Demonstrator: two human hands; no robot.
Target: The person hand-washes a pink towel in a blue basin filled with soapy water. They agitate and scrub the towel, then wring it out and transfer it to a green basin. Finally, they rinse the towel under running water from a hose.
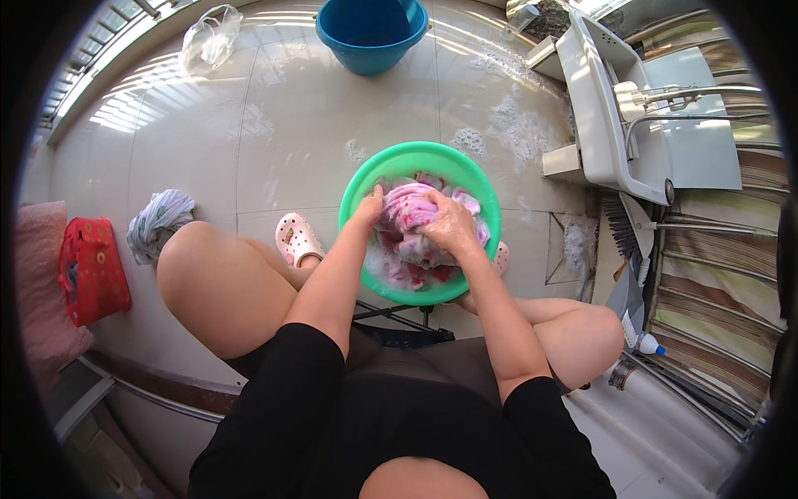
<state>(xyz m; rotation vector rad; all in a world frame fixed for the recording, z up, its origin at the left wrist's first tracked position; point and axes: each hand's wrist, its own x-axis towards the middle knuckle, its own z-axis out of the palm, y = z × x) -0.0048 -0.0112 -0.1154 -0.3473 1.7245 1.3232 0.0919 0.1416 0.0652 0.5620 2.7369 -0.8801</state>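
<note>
A round green plastic basin (419,150) stands on the floor between my feet, holding suds and a wet pink and white patterned cloth (408,203). My right hand (447,224) grips a bunched fold of the cloth, thumb over its top and the fingers partly hidden behind it. At the basin's left side, my left hand (372,206) lies against the cloth's edge with the thumb raised; its other fingers are hidden in the cloth and foam, so its hold is unclear.
A blue bucket (373,53) stands beyond the basin, and a clear plastic bag (212,38) lies at upper left. Bundled cloth (161,218) and a red bag (93,271) are at left. To the right are a white sink (598,106), a brush (623,227) and foam on the tiles (520,128).
</note>
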